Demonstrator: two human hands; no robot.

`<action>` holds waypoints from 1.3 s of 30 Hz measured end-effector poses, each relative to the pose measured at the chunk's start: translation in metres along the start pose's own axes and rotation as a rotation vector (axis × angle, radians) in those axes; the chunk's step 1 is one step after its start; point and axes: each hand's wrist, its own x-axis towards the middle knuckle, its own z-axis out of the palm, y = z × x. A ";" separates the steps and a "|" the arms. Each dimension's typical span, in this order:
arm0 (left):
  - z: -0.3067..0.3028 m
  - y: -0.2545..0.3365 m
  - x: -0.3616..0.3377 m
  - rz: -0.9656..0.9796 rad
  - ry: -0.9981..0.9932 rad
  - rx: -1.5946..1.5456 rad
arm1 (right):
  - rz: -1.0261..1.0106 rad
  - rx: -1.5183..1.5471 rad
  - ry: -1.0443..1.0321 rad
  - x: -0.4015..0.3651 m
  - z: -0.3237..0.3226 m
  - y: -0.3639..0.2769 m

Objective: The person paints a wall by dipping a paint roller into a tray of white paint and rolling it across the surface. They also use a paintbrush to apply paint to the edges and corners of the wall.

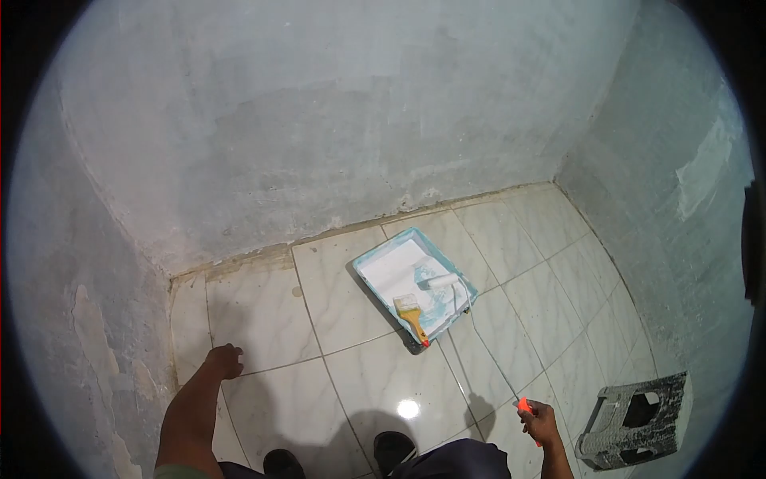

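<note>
Two hands are seen over the marble-patterned floor tiles point(295, 399), and only the right hand point(544, 421) is at work. It is closed around the orange grip of a long-handled paint roller point(440, 281). The roller's white sleeve is laid in the blue paint tray point(387, 271), out in front on the floor near the foot of the wall point(319, 136).

The step in hand is judged to be the loading of the roller with white paint. A next move would call for the sleeve to be worked along the tray until evenly coated. It would then have to be lifted clear without the paintbrush point(411, 311), laid in the tray just beside the sleeve, being knocked.

The right arm is held low and forward, with the thin shaft slanting away to the tray. The left hand point(222, 361) is held out to the left with the fingers curled into a loose fist and nothing gripped. Whether the floor is touched cannot be told. A paint-spattered stool point(673, 403) is stood at the right.
</note>
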 end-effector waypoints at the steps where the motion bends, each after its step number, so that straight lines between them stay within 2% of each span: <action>1: 0.000 0.000 0.000 -0.002 0.005 0.019 | -0.010 -0.006 -0.011 0.002 0.000 -0.003; 4: 0.012 -0.006 0.007 -0.003 0.027 0.037 | 0.043 -0.072 -0.044 0.010 0.007 -0.007; 7: 0.024 -0.008 0.021 0.020 0.088 0.040 | 0.074 0.298 -0.190 0.010 0.016 0.000; 9: 0.022 -0.006 0.022 0.053 0.117 -0.013 | 0.065 0.316 -0.247 0.001 0.033 -0.006; 11: 0.014 0.000 0.014 0.054 0.124 -0.012 | 0.144 0.598 -0.375 0.010 0.053 0.024; 13: 0.007 0.004 0.010 0.053 0.134 -0.018 | 0.048 0.695 -0.501 0.013 0.066 0.014; 15: 0.006 0.004 0.012 0.090 0.076 0.000 | 0.012 0.735 -0.528 0.024 0.078 -0.002; 16: 0.008 0.001 0.021 0.072 0.034 -0.002 | -0.034 0.697 -0.516 0.031 0.082 -0.012; 17: 0.006 0.002 0.019 0.068 0.041 0.001 | -0.080 0.666 -0.498 0.035 0.085 -0.029; 18: 0.004 0.005 0.017 0.048 0.058 -0.022 | -0.157 0.572 -0.405 0.026 0.086 -0.075; 19: 0.002 0.006 0.016 0.031 0.076 -0.042 | -0.269 0.511 -0.379 0.037 0.091 -0.086; 21: 0.000 0.005 0.015 0.059 0.116 -0.043 | -0.354 0.502 -0.305 0.041 0.097 -0.129; 25: 0.001 0.002 0.016 0.089 0.160 -0.075 | -0.512 0.455 -0.158 0.072 0.107 -0.181; 27: -0.003 0.003 0.008 0.053 0.124 -0.086 | -0.664 0.224 -0.009 0.086 0.108 -0.208; 28: 0.005 -0.002 0.019 0.068 0.126 -0.074 | -0.672 0.227 -0.002 0.089 0.110 -0.227; 30: 0.012 -0.006 0.030 0.061 0.115 -0.067 | -0.868 0.143 0.094 0.088 0.125 -0.264; 31: 0.013 -0.006 0.030 0.052 0.095 -0.061 | -0.874 0.142 0.088 0.088 0.134 -0.277; 34: 0.010 -0.004 0.031 0.006 0.034 -0.102 | -0.691 0.252 -0.121 0.089 0.170 -0.283; 35: 0.008 0.000 0.028 0.006 0.029 -0.110 | -0.700 0.275 -0.140 0.088 0.186 -0.274; 37: 0.005 0.002 0.022 -0.001 0.050 -0.148 | -0.841 0.131 -0.048 0.113 0.226 -0.228; 39: 0.013 0.000 0.028 0.023 0.073 -0.150 | -0.656 0.293 -0.192 0.083 0.248 -0.211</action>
